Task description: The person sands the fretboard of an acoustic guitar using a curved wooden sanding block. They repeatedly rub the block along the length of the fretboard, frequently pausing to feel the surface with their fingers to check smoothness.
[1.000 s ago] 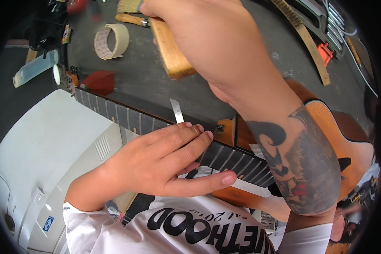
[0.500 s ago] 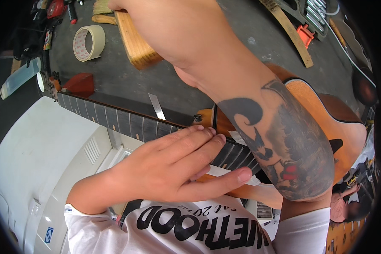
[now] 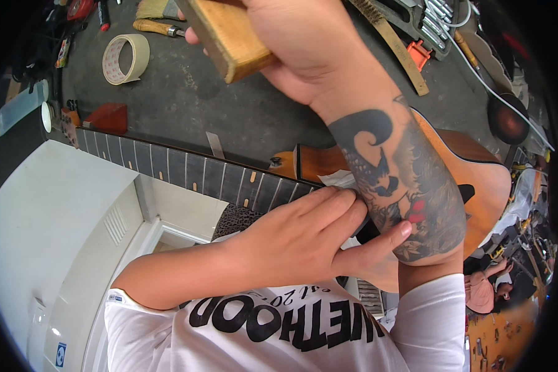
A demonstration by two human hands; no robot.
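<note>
An acoustic guitar with an orange-brown body (image 3: 440, 158) lies across in front of me. Its dark fretboard (image 3: 173, 166), with pale oblong inlays, runs off to the left. My left hand (image 3: 316, 232) rests on the fretboard close to the body, fingers stretched out side by side and thumb apart. The fingertips reach under my right forearm. My right hand (image 3: 297, 46) grips a wooden block (image 3: 232, 40) above the far side of the bench; part of the hand is cut off at the top edge. White paper (image 3: 339, 178) sticks out near my left fingertips.
On the dark bench (image 3: 180, 102) are a roll of masking tape (image 3: 126, 59), a wooden-handled tool (image 3: 155, 26), a brush (image 3: 158, 8), a reddish wedge-shaped block (image 3: 107, 118) and a metal strip (image 3: 215, 145). A long wire brush (image 3: 394, 49) and a socket set (image 3: 437, 25) lie at the far right.
My right hand has moved the wooden block to the right and up in the picture. My left hand has slid right along the fretboard toward the guitar body. The view has shifted slightly.
</note>
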